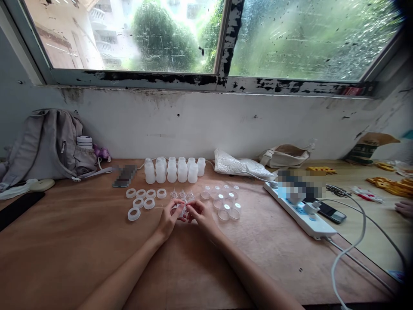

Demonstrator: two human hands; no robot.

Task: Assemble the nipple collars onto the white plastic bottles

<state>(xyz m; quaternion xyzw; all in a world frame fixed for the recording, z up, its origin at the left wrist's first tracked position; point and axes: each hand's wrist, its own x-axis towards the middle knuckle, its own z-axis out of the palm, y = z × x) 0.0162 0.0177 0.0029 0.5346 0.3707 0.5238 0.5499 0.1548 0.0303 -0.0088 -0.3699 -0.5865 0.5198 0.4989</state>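
Close together at the middle of the table, my left hand (169, 218) and my right hand (200, 212) both pinch a small translucent bottle part (183, 211). My fingers cover much of it, so its exact shape is hard to make out. Just beyond my fingertips stand clear bottle teats (182, 194) in a short row. White screw rings (134, 214) lie to the left of my left hand. Several clear round caps (223, 214), with white discs (226, 207) at them, are spread right of my right hand. Frosted small bottles (172, 172) stand upright in rows behind.
A power strip (300, 211) with plugs and loose cables (363, 224) lies on the right. Near the wall are a white padded pouch (238, 165) and a beige bag (285, 156). A grey backpack (48, 146) sits at left. Another person's hand (404, 208) shows at the right edge.
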